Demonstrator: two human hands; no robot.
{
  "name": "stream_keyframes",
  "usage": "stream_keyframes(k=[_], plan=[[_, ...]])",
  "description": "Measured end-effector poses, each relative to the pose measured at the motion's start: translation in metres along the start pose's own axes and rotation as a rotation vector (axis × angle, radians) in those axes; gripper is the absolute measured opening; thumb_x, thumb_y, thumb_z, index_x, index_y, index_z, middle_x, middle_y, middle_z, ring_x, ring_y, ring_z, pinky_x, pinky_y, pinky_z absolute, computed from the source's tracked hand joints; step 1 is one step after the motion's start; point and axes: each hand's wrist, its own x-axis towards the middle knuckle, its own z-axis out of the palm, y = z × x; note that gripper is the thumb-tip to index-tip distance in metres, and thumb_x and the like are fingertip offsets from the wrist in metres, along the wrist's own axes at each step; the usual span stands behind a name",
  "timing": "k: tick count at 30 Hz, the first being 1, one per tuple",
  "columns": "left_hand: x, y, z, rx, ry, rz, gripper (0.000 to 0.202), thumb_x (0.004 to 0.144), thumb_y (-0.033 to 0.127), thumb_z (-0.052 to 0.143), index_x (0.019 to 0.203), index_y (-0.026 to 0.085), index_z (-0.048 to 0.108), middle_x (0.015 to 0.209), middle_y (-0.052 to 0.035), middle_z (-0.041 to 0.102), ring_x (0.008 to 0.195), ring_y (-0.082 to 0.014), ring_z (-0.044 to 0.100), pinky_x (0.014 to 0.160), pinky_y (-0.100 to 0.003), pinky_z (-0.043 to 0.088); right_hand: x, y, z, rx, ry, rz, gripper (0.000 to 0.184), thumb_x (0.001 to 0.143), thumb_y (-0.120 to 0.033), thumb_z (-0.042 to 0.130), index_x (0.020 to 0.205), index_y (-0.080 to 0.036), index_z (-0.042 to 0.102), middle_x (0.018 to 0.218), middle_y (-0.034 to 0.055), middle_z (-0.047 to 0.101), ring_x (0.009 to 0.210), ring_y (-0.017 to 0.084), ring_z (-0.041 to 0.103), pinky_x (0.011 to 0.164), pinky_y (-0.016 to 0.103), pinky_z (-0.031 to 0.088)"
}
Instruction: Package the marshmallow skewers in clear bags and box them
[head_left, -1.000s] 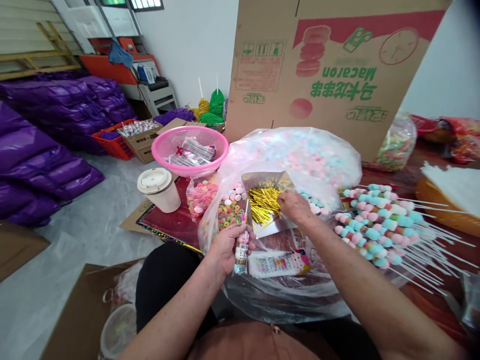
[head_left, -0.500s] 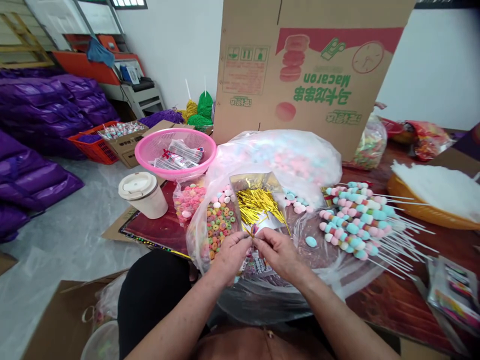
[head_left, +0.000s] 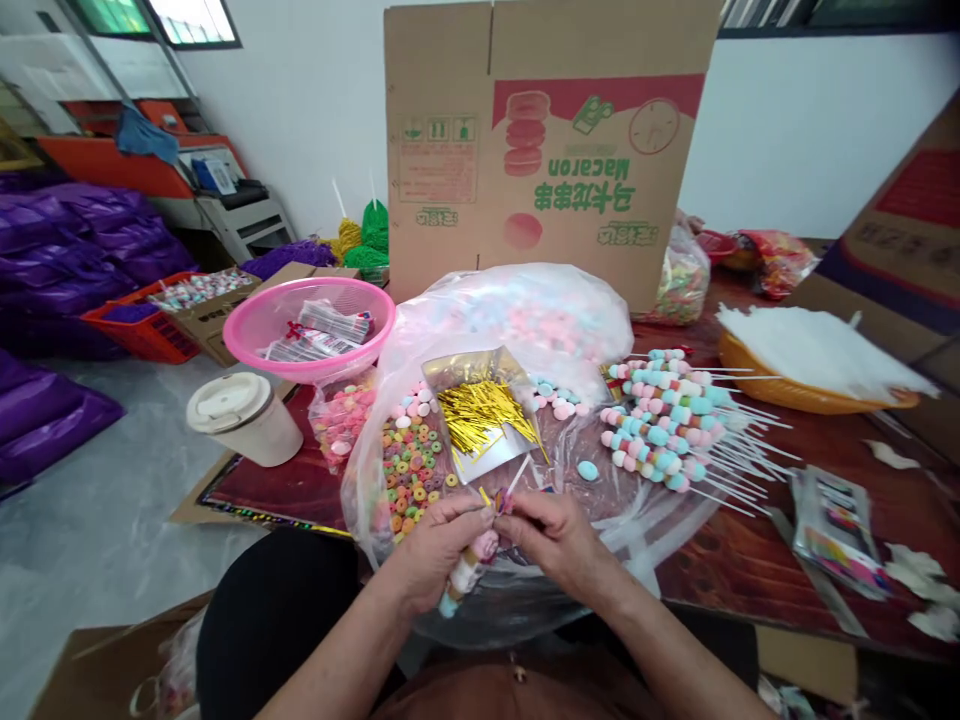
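My left hand (head_left: 441, 548) is closed around a wrapped marshmallow skewer (head_left: 466, 572), its pink, white and blue pieces pointing down toward me. A white stick (head_left: 517, 474) juts up from between my fingers. At the gathered neck of the wrapper, a gold twist tie (head_left: 485, 495) shows beside my fingertips. My right hand (head_left: 555, 535) pinches at that same spot, its fingertips touching those of the left. Just beyond lies an open silver packet (head_left: 480, 462) heaped with gold twist ties (head_left: 484, 412). To its left are loose ring candies (head_left: 411, 470).
Marshmallow skewers (head_left: 667, 420) are piled at right, near flat printed wrappers (head_left: 838, 530). A white cup (head_left: 244, 420) and pink basket (head_left: 240, 335) stand at left. Behind rise a bag of marshmallows (head_left: 517, 310) and a tall cardboard box (head_left: 450, 60). An orange basket (head_left: 817, 395) sits far right.
The view has swung, so the table's things sit further left. My hands are slightly lower, and the skewer's marshmallows and stick now show plainly between them.
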Motion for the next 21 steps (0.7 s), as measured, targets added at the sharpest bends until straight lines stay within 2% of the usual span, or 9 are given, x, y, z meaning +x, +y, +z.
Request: stream_keyframes(k=[3, 5, 7, 9, 12, 15, 18, 19, 21], plan=[[-0.006, 0.002, -0.002, -0.192, -0.158, -0.231, 0.031, 0.056, 0.034, 0.079, 0.071, 0.011, 0.064, 0.055, -0.0048, 0.062, 0.044, -0.0088, 0.051, 0.047, -0.021, 0.044, -0.006, -0.014, -0.01, 0.002, -0.171, -0.134, 0.025, 0.089, -0.032, 0.047, 0.074, -0.02, 0.063, 0.068, -0.0002, 0.061, 0.063, 0.012, 0.057, 0.063, 0.022, 0.043], [-0.008, 0.002, -0.001, -0.247, -0.186, -0.277, 0.035, 0.056, 0.033, 0.081, 0.078, 0.012, 0.063, 0.056, -0.0059, 0.064, 0.042, -0.0092, 0.052, 0.045, -0.021, 0.045, -0.008, -0.018, -0.011, 0.061, -0.24, -0.108, 0.028, 0.09, -0.035, 0.046, 0.073, -0.019, 0.062, 0.067, -0.0005, 0.063, 0.061, 0.011, 0.058, 0.061, 0.021, 0.043], [-0.007, 0.001, 0.001, -0.279, -0.115, -0.246, 0.037, 0.058, 0.03, 0.08, 0.084, 0.016, 0.059, 0.056, -0.0023, 0.064, 0.041, -0.0085, 0.052, 0.044, -0.02, 0.044, -0.008, -0.013, -0.007, 0.039, -0.156, -0.042, 0.031, 0.089, -0.037, 0.046, 0.068, -0.018, 0.058, 0.061, -0.0014, 0.06, 0.055, 0.01, 0.054, 0.055, 0.02, 0.041], [-0.005, -0.003, 0.004, -0.28, 0.024, -0.174, 0.041, 0.058, 0.027, 0.081, 0.088, 0.019, 0.055, 0.057, 0.0021, 0.062, 0.041, -0.0078, 0.052, 0.044, -0.019, 0.044, -0.007, -0.005, -0.002, -0.113, 0.011, -0.035, 0.031, 0.089, -0.034, 0.045, 0.065, -0.018, 0.053, 0.06, -0.0009, 0.057, 0.054, 0.01, 0.05, 0.052, 0.02, 0.038], [0.0, -0.005, 0.015, -0.183, 0.21, -0.015, 0.048, 0.055, 0.027, 0.082, 0.089, 0.02, 0.05, 0.06, 0.0052, 0.061, 0.047, -0.0075, 0.054, 0.047, -0.016, 0.043, -0.007, 0.002, 0.001, -0.487, 0.147, -0.229, 0.025, 0.089, -0.022, 0.036, 0.07, -0.017, 0.052, 0.065, 0.0039, 0.057, 0.059, 0.014, 0.05, 0.054, 0.024, 0.037], [0.003, 0.007, 0.025, -0.057, 0.319, 0.067, 0.059, 0.058, 0.031, 0.081, 0.106, 0.024, 0.048, 0.076, 0.0022, 0.066, 0.063, -0.0107, 0.062, 0.057, -0.018, 0.046, -0.009, -0.004, -0.001, -0.804, 0.295, -0.403, 0.024, 0.085, -0.015, 0.033, 0.068, -0.018, 0.051, 0.061, 0.0057, 0.055, 0.058, 0.016, 0.047, 0.053, 0.027, 0.034], [-0.003, 0.034, 0.023, -0.126, 0.14, -0.089, 0.059, 0.075, 0.054, 0.059, 0.122, 0.022, 0.046, 0.087, -0.005, 0.069, 0.07, -0.0176, 0.065, 0.062, -0.027, 0.05, -0.014, -0.013, 0.003, -0.821, 0.24, -0.517, 0.02, 0.08, -0.014, 0.036, 0.065, -0.018, 0.049, 0.058, 0.0033, 0.051, 0.053, 0.015, 0.043, 0.05, 0.026, 0.031], [-0.006, 0.043, 0.018, -0.174, 0.043, -0.104, 0.06, 0.077, 0.061, 0.05, 0.123, 0.022, 0.047, 0.085, -0.006, 0.07, 0.067, -0.0196, 0.065, 0.061, -0.031, 0.051, -0.015, -0.014, 0.004, -0.726, 0.174, -0.474, 0.017, 0.078, -0.015, 0.038, 0.064, -0.019, 0.047, 0.057, 0.0019, 0.05, 0.051, 0.014, 0.041, 0.049, 0.025, 0.03], [-0.012, 0.056, 0.005, -0.209, -0.03, 0.058, 0.057, 0.078, 0.063, 0.044, 0.122, 0.027, 0.051, 0.081, -0.0032, 0.071, 0.067, -0.0203, 0.064, 0.062, -0.034, 0.051, -0.017, -0.015, 0.004, -0.444, 0.124, -0.229, 0.017, 0.077, -0.018, 0.041, 0.06, -0.019, 0.043, 0.054, -0.0015, 0.045, 0.049, 0.012, 0.037, 0.046, 0.023, 0.028]])
